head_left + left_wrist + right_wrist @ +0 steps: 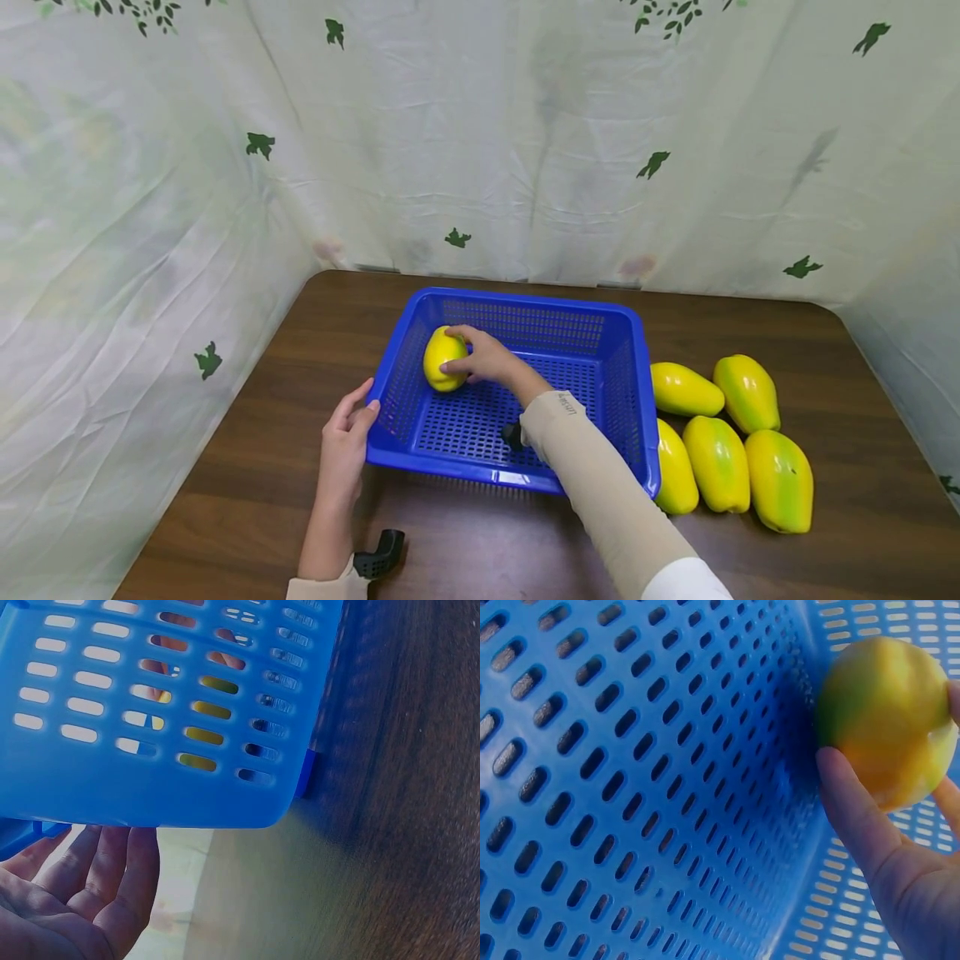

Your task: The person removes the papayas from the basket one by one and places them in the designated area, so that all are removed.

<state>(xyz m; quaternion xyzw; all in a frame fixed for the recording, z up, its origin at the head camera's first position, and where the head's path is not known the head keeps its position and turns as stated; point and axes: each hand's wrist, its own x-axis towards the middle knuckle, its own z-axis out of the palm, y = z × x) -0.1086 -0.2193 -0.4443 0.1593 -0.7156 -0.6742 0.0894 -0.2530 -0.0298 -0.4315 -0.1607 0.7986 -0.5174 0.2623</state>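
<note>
A blue plastic basket [491, 477] with slotted walls and floor stands on the table. Inside its left end is a yellow papaya [441, 367], gripped by my right hand [487, 358] between thumb and fingers. The right wrist view shows this papaya [885, 720] with a greenish side, close to the basket floor and wall. My left hand [347, 437] grips the left rim of the basket, thumb at the rim's top. In the left wrist view, the fingers [139, 877] of that hand curl at the rim, and yellow shows through the slots.
Several more yellow papayas [716, 462] with green streaks lie on the brown table [225, 500], close to the right side of the basket. A pale curtain [480, 150] with leaf prints hangs behind and beside the table.
</note>
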